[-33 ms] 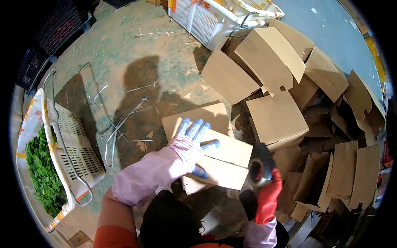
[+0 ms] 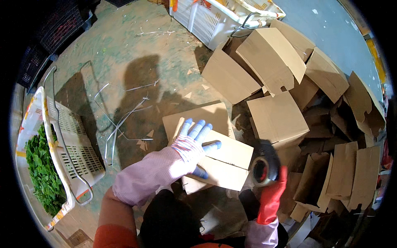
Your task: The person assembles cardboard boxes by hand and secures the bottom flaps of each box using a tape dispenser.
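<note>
A small cardboard box stands before me with its top flaps folded in, a seam running between them. My left hand, in a blue-and-white glove, lies on that top with its fingers spread. To the right of the box, my right hand, in a red glove, grips a black tape dispenser carrying a roll of tape. The dispenser is slightly blurred, and a narrow gap separates it from the box's right edge. Behind the box extends a flat cardboard surface, partly covered by it.
Several open cardboard boxes heap up on the right, one closed-looking box nearest. A white crate with green leaves stands left; another white crate is at the back. Loose straps lie on the floor.
The tape dispenser has tilted and shifted slightly right, and my right hand has moved a little with it. My left hand stays on the box.
</note>
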The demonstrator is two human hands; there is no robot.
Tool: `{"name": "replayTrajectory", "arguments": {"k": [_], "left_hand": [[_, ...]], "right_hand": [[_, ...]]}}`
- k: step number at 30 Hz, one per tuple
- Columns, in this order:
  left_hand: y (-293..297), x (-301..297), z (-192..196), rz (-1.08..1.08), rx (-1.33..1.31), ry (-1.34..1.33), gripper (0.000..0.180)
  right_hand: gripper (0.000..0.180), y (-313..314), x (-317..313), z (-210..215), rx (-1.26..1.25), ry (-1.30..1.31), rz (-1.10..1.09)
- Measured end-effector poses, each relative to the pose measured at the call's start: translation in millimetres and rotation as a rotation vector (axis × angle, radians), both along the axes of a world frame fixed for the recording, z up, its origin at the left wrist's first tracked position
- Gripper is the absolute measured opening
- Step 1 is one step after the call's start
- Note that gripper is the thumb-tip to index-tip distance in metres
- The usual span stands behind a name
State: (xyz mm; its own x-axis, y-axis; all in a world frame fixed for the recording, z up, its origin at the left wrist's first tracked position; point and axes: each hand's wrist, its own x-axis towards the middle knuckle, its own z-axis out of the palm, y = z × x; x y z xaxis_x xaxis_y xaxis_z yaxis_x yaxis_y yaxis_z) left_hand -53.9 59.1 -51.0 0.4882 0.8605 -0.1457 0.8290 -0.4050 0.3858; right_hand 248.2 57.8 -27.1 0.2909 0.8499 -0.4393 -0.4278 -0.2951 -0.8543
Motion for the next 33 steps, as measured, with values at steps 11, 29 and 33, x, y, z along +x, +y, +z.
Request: {"name": "replayTrajectory", "arguments": {"k": [11, 29, 33], "left_hand": [[-7, -20, -3, 0.045, 0.062, -0.014, 0.093], [-13, -41, -27, 0.156, 0.179, -0.065, 0.086], [-14, -45, -20, 0.133, 0.151, -0.037, 0.086]], "right_hand": [[0.030, 15, 17, -7, 0.172, -0.381, 0.576], [0.038, 36, -36, 3, 0.222, -0.495, 0.673], [0.037, 41, -53, 4, 0.262, -0.536, 0.746]]}}
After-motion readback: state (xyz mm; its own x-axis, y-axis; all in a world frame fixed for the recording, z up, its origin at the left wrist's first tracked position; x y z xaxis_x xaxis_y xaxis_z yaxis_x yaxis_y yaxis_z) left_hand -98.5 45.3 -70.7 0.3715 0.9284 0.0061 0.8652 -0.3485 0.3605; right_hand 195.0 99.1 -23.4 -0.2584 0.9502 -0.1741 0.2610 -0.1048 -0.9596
